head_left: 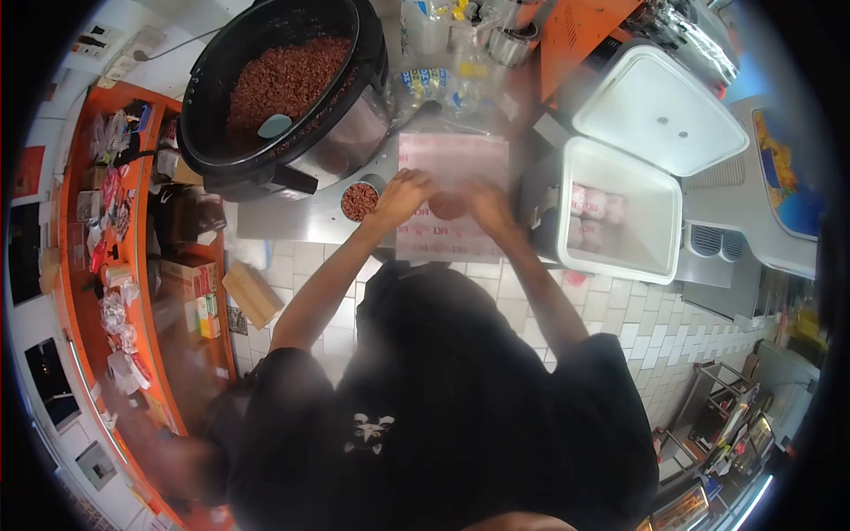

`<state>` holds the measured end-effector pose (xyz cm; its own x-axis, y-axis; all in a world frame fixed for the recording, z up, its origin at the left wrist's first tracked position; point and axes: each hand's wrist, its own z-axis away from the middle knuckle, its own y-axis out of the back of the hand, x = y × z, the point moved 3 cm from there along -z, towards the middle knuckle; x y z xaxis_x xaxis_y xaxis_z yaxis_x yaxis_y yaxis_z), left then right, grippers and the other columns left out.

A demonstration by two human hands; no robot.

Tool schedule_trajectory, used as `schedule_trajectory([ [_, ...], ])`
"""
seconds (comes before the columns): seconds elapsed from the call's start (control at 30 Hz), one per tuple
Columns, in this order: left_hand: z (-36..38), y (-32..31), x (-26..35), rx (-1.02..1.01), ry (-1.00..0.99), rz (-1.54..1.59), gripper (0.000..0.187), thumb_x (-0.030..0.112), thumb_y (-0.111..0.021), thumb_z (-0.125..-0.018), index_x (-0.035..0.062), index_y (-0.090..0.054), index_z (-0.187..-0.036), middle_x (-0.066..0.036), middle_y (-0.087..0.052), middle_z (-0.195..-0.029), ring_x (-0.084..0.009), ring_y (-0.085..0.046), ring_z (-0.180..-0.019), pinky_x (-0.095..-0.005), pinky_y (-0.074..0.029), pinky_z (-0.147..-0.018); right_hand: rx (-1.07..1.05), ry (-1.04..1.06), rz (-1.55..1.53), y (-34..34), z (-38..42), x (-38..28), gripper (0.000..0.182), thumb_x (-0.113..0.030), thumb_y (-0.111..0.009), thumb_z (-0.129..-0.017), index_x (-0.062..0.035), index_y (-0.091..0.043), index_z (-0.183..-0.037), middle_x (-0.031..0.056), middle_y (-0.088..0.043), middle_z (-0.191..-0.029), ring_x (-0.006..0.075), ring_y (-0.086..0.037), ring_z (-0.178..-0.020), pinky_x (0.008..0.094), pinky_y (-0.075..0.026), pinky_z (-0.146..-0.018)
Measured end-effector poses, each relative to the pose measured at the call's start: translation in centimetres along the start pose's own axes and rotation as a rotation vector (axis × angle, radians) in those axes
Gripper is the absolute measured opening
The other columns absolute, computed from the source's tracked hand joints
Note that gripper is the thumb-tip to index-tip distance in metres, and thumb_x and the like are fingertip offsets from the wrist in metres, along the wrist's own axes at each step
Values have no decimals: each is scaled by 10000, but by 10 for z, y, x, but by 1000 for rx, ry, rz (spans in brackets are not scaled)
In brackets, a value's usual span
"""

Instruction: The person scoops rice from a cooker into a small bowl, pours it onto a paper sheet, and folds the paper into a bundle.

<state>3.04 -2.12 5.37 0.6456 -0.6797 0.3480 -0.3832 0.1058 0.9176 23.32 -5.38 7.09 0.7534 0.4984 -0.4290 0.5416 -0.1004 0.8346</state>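
A sheet of printed paper (453, 157) lies on the metal counter in front of me, with a mound of reddish-brown rice (448, 207) on it. At the left edge of the sheet is my left hand (408, 191), its fingers bent over the paper beside the mound. My right hand (485, 205) is to the right of the mound, smeared by motion. What either hand grips, if anything, is hard to make out. A small cup of the same rice (359, 202) stands left of the sheet.
A large black cooker (335, 133) of rice stands at the back left. To the right, an open white cooler box (620, 257) holds several wrapped bundles (595, 205). Plastic bags (460, 78) lie behind the paper. Orange shelving (133, 257) is at far left.
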Motion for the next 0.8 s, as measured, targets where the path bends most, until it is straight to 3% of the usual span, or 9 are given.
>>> schedule_trajectory([
  [0.07, 25, -2, 12, 89, -142, 47, 201, 132, -627, -837, 88, -688, -1024, -56, -639, -987, -242, -622, -986, -383, -467, -901, -59, 38, 23, -1, 21, -5, 267, -57, -603, -806, -89, -690, -1056, 110, -614, -971, 303, -613, -948, 414, -497, -808],
  [0.2, 58, -17, 33, 152, -76, -101, 289, 157, -694, -774, 98, -689, -1056, -69, -619, -1151, -295, -543, -1167, -462, -420, -978, -247, 8, 65, -13, 42, -3, 420, -66, -639, -791, -133, -665, -1205, 98, -589, -1128, 271, -553, -1117, 408, -465, -928],
  [0.27, 78, -35, 43, 103, -100, -44, 325, 215, -679, -818, 116, -646, -1125, -81, -572, -1243, -316, -483, -1239, -487, -395, -1014, -217, 42, 92, -1, 40, -12, 459, -74, -660, -781, -120, -643, -1237, 111, -565, -1225, 283, -527, -1186, 428, -444, -968],
  [0.33, 79, -45, 68, -192, -74, 181, 351, 243, -683, -829, 131, -627, -1157, -100, -530, -1308, -316, -453, -1268, -503, -379, -1035, -191, 73, 118, 2, 42, -14, 502, -82, -680, -771, -107, -621, -1269, 124, -541, -1322, 295, -500, -1256, 447, -423, -1008],
  [0.4, 84, -54, 75, -161, -104, 54, 366, 259, -685, -830, 141, -611, -1169, -101, -513, -1329, -298, -433, -1279, -488, -375, -1046, -236, 166, 69, -3, 45, -10, 529, -112, -710, -787, -48, -583, -1296, 134, -454, -1466, 299, -443, -1349, 470, -383, -1053],
  [0.6, 75, -44, 69, -166, -128, 30, 246, 228, -660, -859, 124, -647, -1081, -69, -615, -1167, -266, -560, -1134, -459, -417, -986, -333, 110, -45, 1, 43, -9, 475, -253, -666, -892, -13, -576, -1292, 121, -484, -1450, 273, -439, -1362, 453, -373, -1078],
  [0.63, 63, -27, 68, -56, -80, 78, 205, 193, -672, -837, 109, -641, -1022, -64, -634, -1106, -257, -579, -1116, -457, -422, -963, -331, 113, -42, 15, 31, -16, 475, -253, -666, -892, -13, -576, -1292, 121, -484, -1450, 273, -439, -1362, 453, -373, -1078],
  [0.7, 40, -2, 59, 62, -35, 118, 168, 158, -685, -816, 93, -635, -962, -59, -653, -1045, -249, -598, -1097, -455, -426, -940, -593, -3, -167, 33, 10, -24, 466, -281, -666, -890, -23, -600, -1272, 138, -536, -1399, 298, -496, -1308, 434, -422, -1032],
  [0.8, 6, 7, 28, -20, 38, 195, 143, 134, -664, -844, 71, -626, -967, -111, -673, -974, -287, -634, -1012, -435, -466, -857, -477, -19, -261, 20, 3, -11, 384, -238, -686, -866, -39, -659, -1193, 173, -615, -1286, 341, -584, -1189, 438, -476, -945],
])
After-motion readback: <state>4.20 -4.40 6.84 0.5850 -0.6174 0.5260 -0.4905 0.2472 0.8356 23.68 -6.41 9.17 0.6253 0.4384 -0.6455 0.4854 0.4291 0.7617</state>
